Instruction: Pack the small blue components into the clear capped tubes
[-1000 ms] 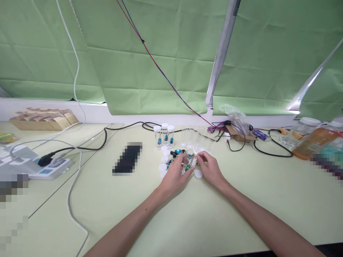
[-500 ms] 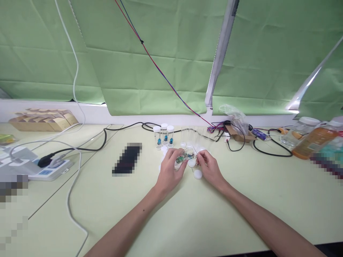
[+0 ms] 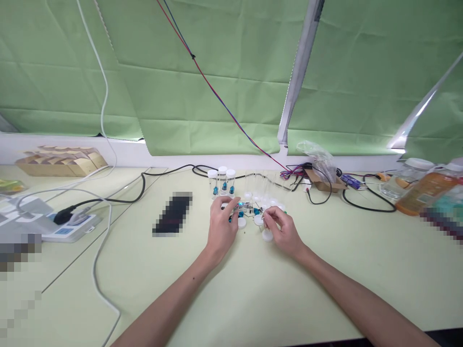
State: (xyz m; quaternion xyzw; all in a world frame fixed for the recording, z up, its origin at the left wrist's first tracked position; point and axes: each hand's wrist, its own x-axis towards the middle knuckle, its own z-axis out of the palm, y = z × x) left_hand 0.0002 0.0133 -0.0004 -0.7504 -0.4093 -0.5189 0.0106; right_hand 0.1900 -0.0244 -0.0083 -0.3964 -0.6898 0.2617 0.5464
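Note:
My left hand (image 3: pixel 221 225) is curved over a cluster of small parts, its thumb and forefinger apart. Close by its fingertips is a small clear piece with a blue glint (image 3: pixel 241 204). A teal part (image 3: pixel 230 219) shows partly beneath the fingers. My right hand (image 3: pixel 282 230) pinches something thin and small that I cannot make out. Under and beside it lie round white caps (image 3: pixel 267 235), and another teal part (image 3: pixel 256 211) is just left of its fingertips. One more white cap (image 3: pixel 241 223) rests between the hands.
Capped clear tubes (image 3: pixel 222 180) with teal parts inside stand behind my left hand; uncapped clear tubes (image 3: pixel 262 180) stand to their right. A pixelated dark object (image 3: pixel 173 214) lies left. Black cable (image 3: pixel 142 185), a power strip (image 3: pixel 67 231), a cardboard box (image 3: pixel 65 164) and bottles (image 3: pixel 425 190) surround them.
My left hand has shifted slightly left and away from the right hand. The green piece between its fingers is no longer there, and more teal parts and a white cap show. The right hand stays nearly put.

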